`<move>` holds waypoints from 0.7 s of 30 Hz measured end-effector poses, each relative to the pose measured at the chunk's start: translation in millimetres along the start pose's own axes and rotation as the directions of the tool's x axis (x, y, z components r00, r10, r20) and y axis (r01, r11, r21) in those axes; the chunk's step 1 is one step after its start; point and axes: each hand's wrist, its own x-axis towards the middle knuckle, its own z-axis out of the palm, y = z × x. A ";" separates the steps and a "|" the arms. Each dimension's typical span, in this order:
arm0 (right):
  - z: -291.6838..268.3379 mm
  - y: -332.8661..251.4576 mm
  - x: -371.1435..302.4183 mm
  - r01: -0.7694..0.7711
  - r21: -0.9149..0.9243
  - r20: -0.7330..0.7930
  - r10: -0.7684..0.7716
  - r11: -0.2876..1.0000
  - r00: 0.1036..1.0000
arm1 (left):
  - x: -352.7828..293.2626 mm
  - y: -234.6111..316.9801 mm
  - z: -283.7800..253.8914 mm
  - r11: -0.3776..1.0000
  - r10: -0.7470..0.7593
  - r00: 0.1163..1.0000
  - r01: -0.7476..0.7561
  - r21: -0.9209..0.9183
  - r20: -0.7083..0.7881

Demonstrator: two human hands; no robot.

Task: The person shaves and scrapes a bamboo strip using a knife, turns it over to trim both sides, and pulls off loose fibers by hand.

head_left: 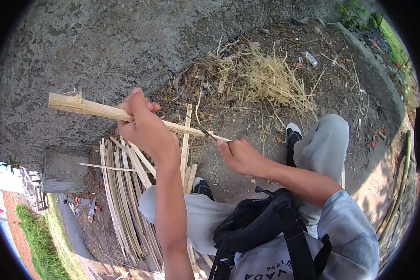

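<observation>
My left hand (pixel 147 123) is closed around a pale split bamboo strip (pixel 95 108), held slantwise in front of me. Its thick far end, with frayed fibres on top, sticks out to the left, and the thinner end runs toward my right hand (pixel 242 156). That hand is closed on a knife (pixel 210 135), whose narrow dark blade lies against the strip; its handle is hidden in my fingers. A thin curled shaving (pixel 198 109) rises beside the blade.
Many long pale strips (pixel 126 200) lie stacked on the ground at lower left. A heap of straw-coloured shavings (pixel 277 81) sits ahead on the dirt, by a rough concrete wall (pixel 102 46). A saw (pixel 92 210) lies at far left, near a concrete block (pixel 65 170).
</observation>
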 end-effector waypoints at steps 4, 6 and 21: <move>-15.7 -16.6 -8.6 0.039 0.107 -0.038 -0.035 0.993 0.999 | 11.2 13.7 2.5 0.957 -0.209 0.931 0.258 -0.133 0.298; -14.4 -12.9 -10.7 0.110 0.112 -0.097 -0.099 0.988 0.990 | 11.8 15.4 5.5 0.937 -0.277 0.866 0.339 -0.081 0.416; -23.8 6.0 3.3 -0.054 -0.031 0.030 0.055 0.998 0.998 | -6.1 2.1 30.4 0.986 -0.149 0.987 0.143 -0.081 -0.067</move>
